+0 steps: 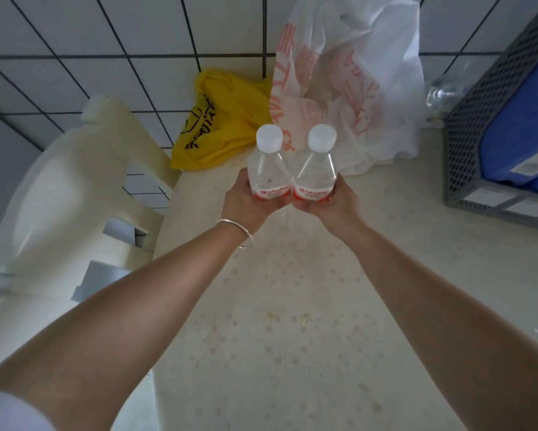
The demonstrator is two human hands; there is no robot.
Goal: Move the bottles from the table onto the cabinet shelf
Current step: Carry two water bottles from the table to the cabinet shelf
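Left hand [249, 203] and right hand [329, 203] each grip one upright bottle, left bottle [268, 164] and right bottle [316, 166] touching above the surface [292, 306]; bases hidden by fingers, labels blurred.

Both arms outstretched — left hand [245, 203] and right hand [329, 203] clenched, thumbs touching (bangle on left wrist).

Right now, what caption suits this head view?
Two hands hold two clear white-capped plastic bottles above a pale speckled table.

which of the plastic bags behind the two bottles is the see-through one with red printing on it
The taller white plastic bag, standing upright on the table behind the right bottle. The other, the yellow plastic bag, is opaque with black print and slumps low to its left.
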